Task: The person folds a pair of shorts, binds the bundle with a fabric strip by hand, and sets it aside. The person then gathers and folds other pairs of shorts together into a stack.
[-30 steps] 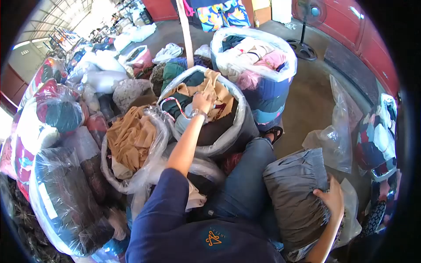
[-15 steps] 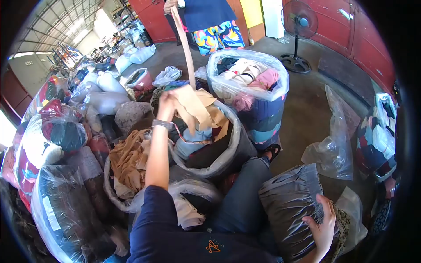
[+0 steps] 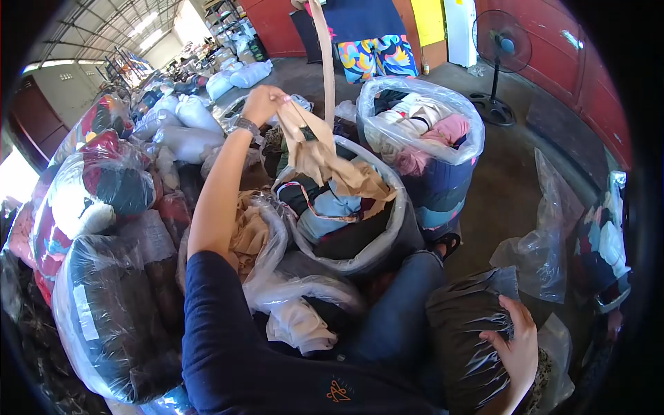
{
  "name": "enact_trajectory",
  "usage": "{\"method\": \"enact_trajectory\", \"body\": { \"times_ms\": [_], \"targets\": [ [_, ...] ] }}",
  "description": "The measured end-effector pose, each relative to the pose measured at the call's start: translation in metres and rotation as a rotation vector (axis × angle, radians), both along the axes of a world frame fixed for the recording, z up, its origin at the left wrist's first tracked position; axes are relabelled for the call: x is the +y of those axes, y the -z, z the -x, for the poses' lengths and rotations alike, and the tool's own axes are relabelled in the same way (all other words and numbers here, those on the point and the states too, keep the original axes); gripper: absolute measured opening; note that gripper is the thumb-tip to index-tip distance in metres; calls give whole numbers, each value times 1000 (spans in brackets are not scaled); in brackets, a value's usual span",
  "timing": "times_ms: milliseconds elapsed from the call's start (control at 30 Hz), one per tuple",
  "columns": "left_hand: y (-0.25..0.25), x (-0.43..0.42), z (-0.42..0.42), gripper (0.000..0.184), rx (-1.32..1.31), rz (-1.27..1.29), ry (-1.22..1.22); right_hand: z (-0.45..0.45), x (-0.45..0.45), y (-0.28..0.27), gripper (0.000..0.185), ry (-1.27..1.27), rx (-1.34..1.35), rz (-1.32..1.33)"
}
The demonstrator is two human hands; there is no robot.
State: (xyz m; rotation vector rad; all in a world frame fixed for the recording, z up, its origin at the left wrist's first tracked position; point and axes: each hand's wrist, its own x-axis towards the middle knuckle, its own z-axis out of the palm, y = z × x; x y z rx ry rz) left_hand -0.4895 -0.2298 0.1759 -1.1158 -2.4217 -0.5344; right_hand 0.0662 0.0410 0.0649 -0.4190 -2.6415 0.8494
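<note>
Hands well apart: left hand raised at 11 o'clock, clenched on beige cloth; right hand at 4 o'clock, thumb and fingers spread loosely over dark grey cloth. Biggest before me is the tall bag at 2 o'clock, then the middle bag near the dial's centre, then the smaller bag at 9 o'clock. I judge the beige cloth only partly lifted: its top hangs from my left hand, its lower end lies across the middle bag's mouth, with a light blue piece left inside.
</note>
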Motion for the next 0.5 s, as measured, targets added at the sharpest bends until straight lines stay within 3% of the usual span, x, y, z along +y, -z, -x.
{"method": "enact_trajectory", "body": {
  "times_ms": [133, 233, 367, 400, 433, 467, 500],
  "targets": [
    [-22, -5, 0, 18, 206, -254, -129, 10, 1, -10, 65, -42, -5, -44],
    [-37, 5, -11, 19, 139, -450, -34, 28, -1, -19, 64, -94, 54, -116],
    [-50, 45, -110, 20, -680, -317, 415, 77, -19, -44, 66, -160, 270, -133],
    [-54, 62, -134, 20, -395, -127, 566, 93, -23, -46, 70, -191, 358, -122],
    [-53, 71, -163, 22, -554, -104, 623, 110, -29, -48, 79, -214, 418, 29],
    [-49, 83, -189, 23, -542, -84, 785, 126, -30, -47, 90, -233, 477, -8],
    [-54, 89, -219, 25, -642, 15, 770, 139, -33, -48, 97, -214, 507, -15]
  ]
}}
